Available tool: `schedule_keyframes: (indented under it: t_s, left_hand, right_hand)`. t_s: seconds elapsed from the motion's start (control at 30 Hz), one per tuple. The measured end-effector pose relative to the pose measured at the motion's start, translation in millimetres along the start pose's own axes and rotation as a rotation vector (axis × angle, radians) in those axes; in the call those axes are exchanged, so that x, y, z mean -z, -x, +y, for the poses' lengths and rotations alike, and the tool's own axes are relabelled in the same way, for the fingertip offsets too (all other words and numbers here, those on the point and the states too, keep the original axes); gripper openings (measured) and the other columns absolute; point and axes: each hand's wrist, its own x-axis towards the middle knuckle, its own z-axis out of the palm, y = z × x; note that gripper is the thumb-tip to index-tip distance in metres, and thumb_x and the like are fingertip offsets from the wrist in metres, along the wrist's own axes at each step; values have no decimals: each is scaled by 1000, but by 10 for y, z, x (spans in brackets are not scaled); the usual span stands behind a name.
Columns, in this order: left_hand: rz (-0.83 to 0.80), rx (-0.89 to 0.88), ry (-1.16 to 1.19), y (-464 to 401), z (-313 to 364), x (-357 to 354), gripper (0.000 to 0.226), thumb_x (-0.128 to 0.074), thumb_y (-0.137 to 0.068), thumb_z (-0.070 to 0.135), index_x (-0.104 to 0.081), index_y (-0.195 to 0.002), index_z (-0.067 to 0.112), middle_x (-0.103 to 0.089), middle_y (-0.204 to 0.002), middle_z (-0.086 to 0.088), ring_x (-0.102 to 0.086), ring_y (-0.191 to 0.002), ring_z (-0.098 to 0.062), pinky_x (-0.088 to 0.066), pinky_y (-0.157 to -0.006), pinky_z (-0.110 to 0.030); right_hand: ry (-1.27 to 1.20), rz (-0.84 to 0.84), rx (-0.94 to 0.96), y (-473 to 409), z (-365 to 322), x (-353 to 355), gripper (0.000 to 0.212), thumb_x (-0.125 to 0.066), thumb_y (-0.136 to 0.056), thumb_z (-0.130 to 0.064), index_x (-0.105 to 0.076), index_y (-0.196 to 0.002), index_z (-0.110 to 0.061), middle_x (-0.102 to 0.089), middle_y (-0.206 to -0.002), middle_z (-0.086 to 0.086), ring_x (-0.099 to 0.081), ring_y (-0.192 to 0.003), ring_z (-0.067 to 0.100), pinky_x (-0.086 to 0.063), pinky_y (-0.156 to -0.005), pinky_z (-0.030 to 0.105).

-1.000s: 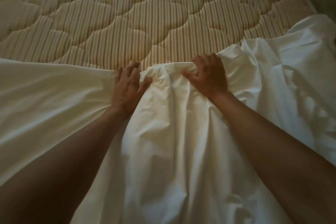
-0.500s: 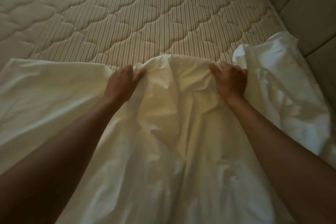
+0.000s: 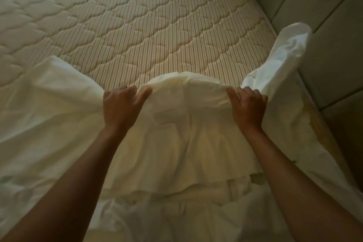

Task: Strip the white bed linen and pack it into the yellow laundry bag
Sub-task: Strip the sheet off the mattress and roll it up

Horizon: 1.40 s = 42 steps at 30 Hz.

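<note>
- Nearest me: white sheet [image 3: 176,163] bunched in loose folds between my forearms, a lower crumpled layer showing under its near edge.
- My left hand [image 3: 119,108] grips the sheet's far fold, fingers curled over the top, thumb out along the cloth.
- My right hand [image 3: 248,107] grips the same fold, fingers curled into the fabric; hands well apart, cloth sagging slightly between them.
- Sheet spreads flat to my left, and its right end stands up against the padded headboard [image 3: 324,31].
- Beyond the fold: bare quilted striped mattress [image 3: 147,31], open to its far edge.
- No bag or container in view.
</note>
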Motion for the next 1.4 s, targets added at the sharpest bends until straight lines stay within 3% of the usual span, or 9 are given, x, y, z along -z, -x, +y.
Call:
schedule_keyframes:
  t_s: [0.17,0.47,0.6,0.7,0.87,1.0,1.13,1.27,1.4]
  left_hand:
    - [-28,-9,-27,715,-20,134,59,-34,-96,64,-52,-66,16,-47,-64,0,-44,-60,-19,-31,-69,-34]
    - [-296,23,-211,2181,-120,-50,47,-32,-95,58,-47,-74,20,-53,-70,-6,-55,-69,-32,-37,-68,-42]
    - [-369,39,-190,2490,-101,-94,49,-30,-94,61,-49,-77,19,-54,-73,-6,-55,-73,-32,-39,-70,-44]
    - [-333,81,-196,2511,-41,-13,48,-32,-93,61,-52,-79,19,-55,-76,-5,-54,-75,-31,-39,-72,-44]
    - [-389,151,-95,2611,184,-28,48,-27,-93,57,-58,-88,20,-60,-82,-4,-59,-81,-32,-40,-76,-43]
    - [-296,102,59,2413,665,-114,45,-37,-93,52,-63,-102,17,-65,-95,-7,-60,-85,-31,-44,-76,-42]
    - [-307,-73,137,2126,1361,-358,48,-42,-92,51,-64,-114,15,-65,-111,-9,-60,-97,-30,-46,-83,-42]
    - [-464,-192,209,1831,2058,-706,66,-35,-90,59,-57,-135,15,-57,-137,-10,-53,-124,-29,-42,-103,-43]
    - [-631,-265,226,1685,2620,-1146,82,-22,-87,71,-32,-154,26,-27,-162,-3,-20,-150,-22,-24,-119,-47]
  right_hand:
    - [-27,-87,41,617,93,313,49,-40,-99,-46,-63,-72,-13,-62,-66,4,-55,-68,28,-29,-70,34]
    - [49,-480,66,1744,499,613,55,-31,-87,-61,-76,-106,-35,-69,-97,0,-59,-88,32,-33,-77,39]
    - [79,-611,73,1948,590,683,59,-27,-84,-61,-77,-98,-33,-69,-97,-4,-58,-89,29,-30,-79,39]
    - [94,-517,100,1963,624,739,51,-34,-87,-56,-77,-86,-29,-67,-84,-4,-58,-80,30,-34,-75,39]
    - [220,-847,114,2053,642,747,75,-20,-69,-78,-66,-120,-47,-65,-112,-10,-55,-104,24,-35,-87,37]
    - [-174,-437,-132,1905,731,853,58,-49,-84,-61,-77,-105,-14,-74,-98,7,-64,-87,32,-48,-80,40]
    - [-283,-144,-553,1597,993,1032,45,-61,-87,-36,-68,-118,-3,-68,-112,16,-60,-105,32,-48,-91,41]
    - [-298,-41,-853,1042,1489,1064,59,-71,-85,-30,-56,-131,3,-60,-128,24,-55,-119,38,-42,-100,39]
    - [-548,-27,-1207,540,1943,1006,73,-77,-81,-41,-50,-138,-3,-58,-133,15,-57,-120,32,-46,-97,36]
